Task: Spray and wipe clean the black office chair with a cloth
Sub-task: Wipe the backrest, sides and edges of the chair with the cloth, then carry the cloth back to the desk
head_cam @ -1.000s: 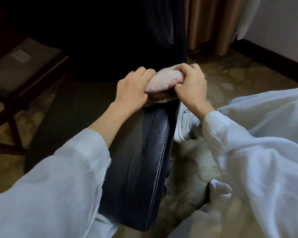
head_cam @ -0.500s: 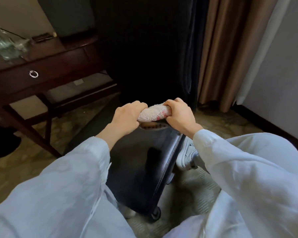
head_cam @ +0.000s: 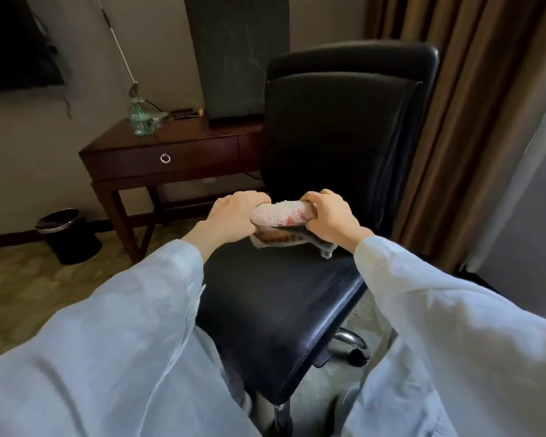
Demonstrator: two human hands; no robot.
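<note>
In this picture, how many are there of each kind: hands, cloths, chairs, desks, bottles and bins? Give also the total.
hands: 2, left hand and right hand
cloth: 1
black office chair: 1
wooden desk: 1
green bottle: 1
waste bin: 1
total: 7

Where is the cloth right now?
Head view, centre: the cloth is rolled up and gripped at its ends by the left hand and right hand, above the back of the chair seat.
</note>
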